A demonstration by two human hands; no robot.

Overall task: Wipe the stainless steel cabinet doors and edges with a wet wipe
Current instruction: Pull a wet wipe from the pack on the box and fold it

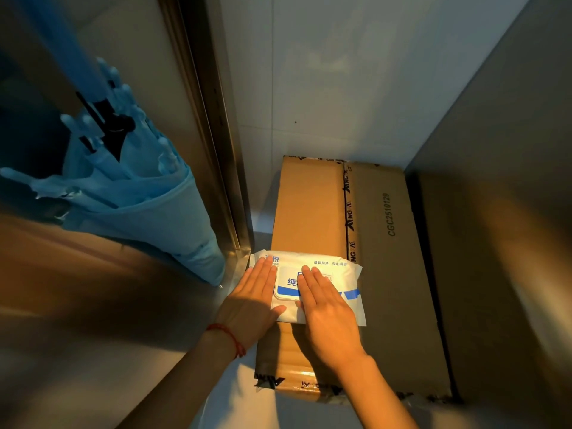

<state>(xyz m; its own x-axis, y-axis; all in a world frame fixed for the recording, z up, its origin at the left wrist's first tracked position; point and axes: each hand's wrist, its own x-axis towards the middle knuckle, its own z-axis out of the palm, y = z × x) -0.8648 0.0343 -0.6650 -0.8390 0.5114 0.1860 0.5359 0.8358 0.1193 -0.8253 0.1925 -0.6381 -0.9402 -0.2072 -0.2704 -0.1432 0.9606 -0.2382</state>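
A white and blue pack of wet wipes lies on a taped cardboard box. My left hand rests flat on the pack's left end with straight fingers. My right hand lies flat across the pack's lid and middle, fingers straight too. The lid looks closed and no wipe shows. A stainless steel cabinet door fills the left side, with its steel edge strip running up beside the box.
The steel door mirrors a folded blue umbrella. A grey panel stands on the right of the box, and a white tiled wall rises behind it. Pale floor shows below the box.
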